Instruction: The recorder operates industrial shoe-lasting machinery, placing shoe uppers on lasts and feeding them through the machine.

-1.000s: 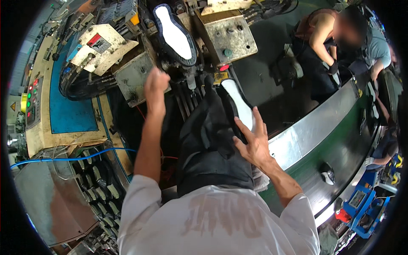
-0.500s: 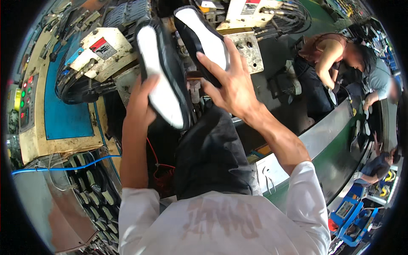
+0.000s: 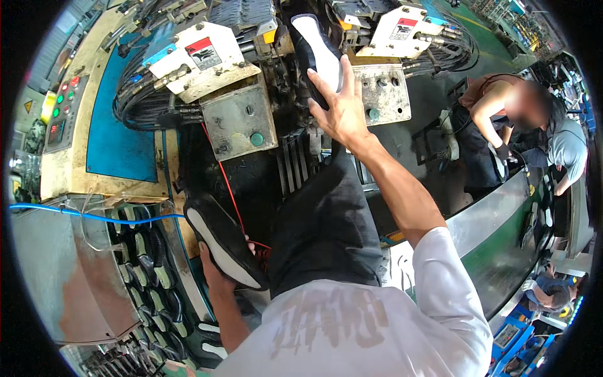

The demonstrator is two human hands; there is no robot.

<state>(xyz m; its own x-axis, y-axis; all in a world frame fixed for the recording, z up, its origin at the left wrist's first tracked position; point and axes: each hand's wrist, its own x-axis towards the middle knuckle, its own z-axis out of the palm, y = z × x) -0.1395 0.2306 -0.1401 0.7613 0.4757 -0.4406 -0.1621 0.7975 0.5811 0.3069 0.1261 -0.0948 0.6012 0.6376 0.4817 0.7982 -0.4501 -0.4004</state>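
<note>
A black shoe upper with a white sole face (image 3: 322, 53) stands in the machine at the top middle, its toe pointing away from me. My right hand (image 3: 342, 113) grips its near end, thumb on the left and fingers stretched along the white underside. Low on the left, beside my thigh, a second black shoe upper with a white sole face (image 3: 220, 242) is tilted in my left hand (image 3: 217, 270). That hand wraps the shoe from below, with fingertips showing on its right side; the palm is hidden.
Grimy machine boxes with buttons (image 3: 240, 119) flank the near side. A lit control panel (image 3: 63, 113) is on the left. A red cable (image 3: 224, 173) and blue hose (image 3: 94, 215) cross nearby. Several shoes fill a rack (image 3: 151, 276). Co-workers (image 3: 493, 107) sit beyond the metal-edged bench (image 3: 490, 220).
My left hand has brought its shoe down and toward me, away from the machine. My right hand stays on the other shoe, now between the machine's two halves. The view has shifted.
</note>
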